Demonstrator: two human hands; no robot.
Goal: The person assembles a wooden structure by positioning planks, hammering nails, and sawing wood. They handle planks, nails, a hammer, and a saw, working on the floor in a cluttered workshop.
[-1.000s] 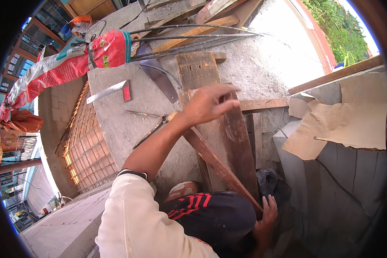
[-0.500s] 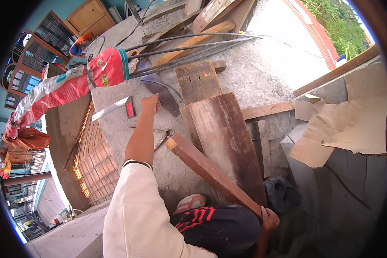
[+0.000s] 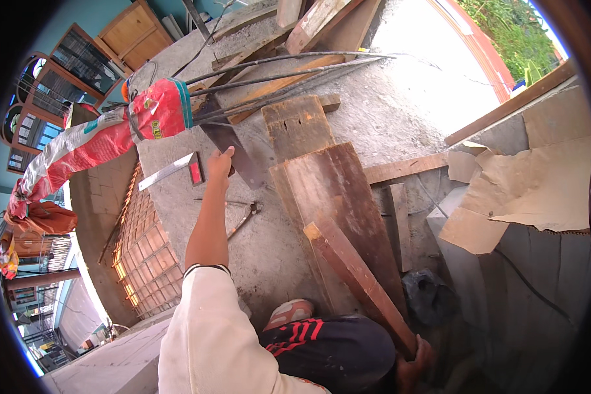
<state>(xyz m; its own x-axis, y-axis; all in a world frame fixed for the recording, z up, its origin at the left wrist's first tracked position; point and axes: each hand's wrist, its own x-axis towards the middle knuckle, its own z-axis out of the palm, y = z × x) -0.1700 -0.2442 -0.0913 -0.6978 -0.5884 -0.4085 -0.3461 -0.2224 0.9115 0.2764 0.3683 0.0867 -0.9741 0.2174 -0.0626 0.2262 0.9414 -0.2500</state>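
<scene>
My left hand [image 3: 220,163] reaches forward, its fingers closed at the edge of a handsaw's dark blade [image 3: 235,148]. The saw's upper end goes out of sight by the red sack. My right hand [image 3: 416,361] grips the near end of a reddish-brown wooden beam [image 3: 364,282], beside my knee. The beam's pale cut end rests over or just above a wide brown plank [image 3: 338,197]; contact cannot be made out. Left of the saw lies a try square [image 3: 171,171] with a metal blade and red-marked stock. Pincers [image 3: 244,220] lie on the concrete near my left forearm.
A red and white sack [image 3: 157,115] covers rebar [image 3: 269,85] crossing the slab. A rebar grid [image 3: 152,253] lies beyond the slab's left edge. Timber [image 3: 322,26] is piled at the back. Torn cardboard [image 3: 505,197] and a black plastic bag [image 3: 430,297] are at right.
The beam's far end has swung right, from the concrete side to over the plank. My left hand has shifted slightly left and down along the saw, whose blade has moved slightly toward me.
</scene>
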